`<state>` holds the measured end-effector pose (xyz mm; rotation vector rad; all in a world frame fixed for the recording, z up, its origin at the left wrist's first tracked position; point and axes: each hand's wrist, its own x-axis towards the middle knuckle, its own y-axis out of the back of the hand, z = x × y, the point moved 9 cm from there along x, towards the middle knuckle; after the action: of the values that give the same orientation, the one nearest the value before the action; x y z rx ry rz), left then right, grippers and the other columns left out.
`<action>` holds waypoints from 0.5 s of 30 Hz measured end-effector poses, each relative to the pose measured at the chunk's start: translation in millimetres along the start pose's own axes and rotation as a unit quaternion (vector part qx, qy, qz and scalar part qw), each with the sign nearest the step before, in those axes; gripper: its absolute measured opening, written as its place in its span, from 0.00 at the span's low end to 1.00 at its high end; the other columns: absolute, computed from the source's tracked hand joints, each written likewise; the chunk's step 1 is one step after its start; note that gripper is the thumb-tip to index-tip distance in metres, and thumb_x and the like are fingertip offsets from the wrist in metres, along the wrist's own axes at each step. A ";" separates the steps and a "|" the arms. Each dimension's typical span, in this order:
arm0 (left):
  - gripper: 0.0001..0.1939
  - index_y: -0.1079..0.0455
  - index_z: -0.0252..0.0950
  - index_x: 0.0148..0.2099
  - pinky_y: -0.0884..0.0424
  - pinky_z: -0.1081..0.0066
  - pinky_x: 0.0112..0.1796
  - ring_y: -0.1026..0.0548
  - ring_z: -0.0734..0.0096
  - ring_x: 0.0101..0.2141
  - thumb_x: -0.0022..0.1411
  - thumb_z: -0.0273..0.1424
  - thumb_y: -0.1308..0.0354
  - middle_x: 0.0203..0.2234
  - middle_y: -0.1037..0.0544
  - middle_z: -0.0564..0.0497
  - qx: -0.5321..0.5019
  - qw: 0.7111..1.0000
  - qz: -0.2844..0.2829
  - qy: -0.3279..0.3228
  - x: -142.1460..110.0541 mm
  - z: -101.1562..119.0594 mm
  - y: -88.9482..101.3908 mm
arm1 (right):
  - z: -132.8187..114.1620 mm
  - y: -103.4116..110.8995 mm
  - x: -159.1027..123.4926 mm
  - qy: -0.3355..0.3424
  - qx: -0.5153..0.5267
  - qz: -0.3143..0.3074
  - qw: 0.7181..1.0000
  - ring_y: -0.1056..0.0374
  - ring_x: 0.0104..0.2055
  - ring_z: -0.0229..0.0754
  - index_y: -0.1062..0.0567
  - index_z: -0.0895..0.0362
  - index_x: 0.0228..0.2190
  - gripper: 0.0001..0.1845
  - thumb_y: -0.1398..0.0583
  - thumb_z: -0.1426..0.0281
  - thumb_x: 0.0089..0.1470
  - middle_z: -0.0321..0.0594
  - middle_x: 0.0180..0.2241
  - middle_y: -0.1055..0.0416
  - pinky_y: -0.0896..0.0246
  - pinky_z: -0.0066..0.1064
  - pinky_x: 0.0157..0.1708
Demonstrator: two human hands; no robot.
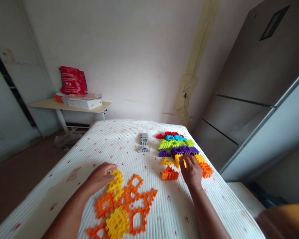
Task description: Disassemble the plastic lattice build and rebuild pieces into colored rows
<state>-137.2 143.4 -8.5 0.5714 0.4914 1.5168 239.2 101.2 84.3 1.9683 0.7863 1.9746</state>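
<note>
My left hand (103,176) is at the top of the flat tile build, thumb and fingers closed on the edge of a yellow lattice building tile (116,186). That tile lies against interlocked orange tiles (138,220), with another yellow tile (117,221) on the near side. My right hand (193,171) reaches into the sorted pieces on the right, its fingers bent around a yellow tile (178,161) and partly hiding it. Beside that hand lie yellow triangles (166,161), a stack of orange triangles (169,173) and orange square tiles (206,169).
Beyond my right hand are rows of purple (184,151), green (173,144), blue (175,137) and red tiles (160,136). Grey tiles (144,138) stand mid-table on the white quilted cover (109,142). A refrigerator (239,99) borders the right; a side table (47,104) holds a red bag (72,81).
</note>
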 end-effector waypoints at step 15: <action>0.23 0.29 0.38 0.45 0.33 0.74 0.39 0.25 0.65 0.40 0.44 0.24 0.48 0.37 0.23 0.51 0.112 0.993 -0.044 0.015 -0.3 -6.6 -17.3 | -6.9 -0.8 -1.1 0.023 0.038 0.003 0.999 0.33 0.29 0.34 0.26 0.58 0.29 0.11 0.47 0.70 0.58 0.39 0.30 0.28 0.45 0.23 0.26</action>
<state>-127.8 143.8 -24.5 0.6929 0.7075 1.3979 232.3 99.9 83.3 1.9762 0.8787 2.0285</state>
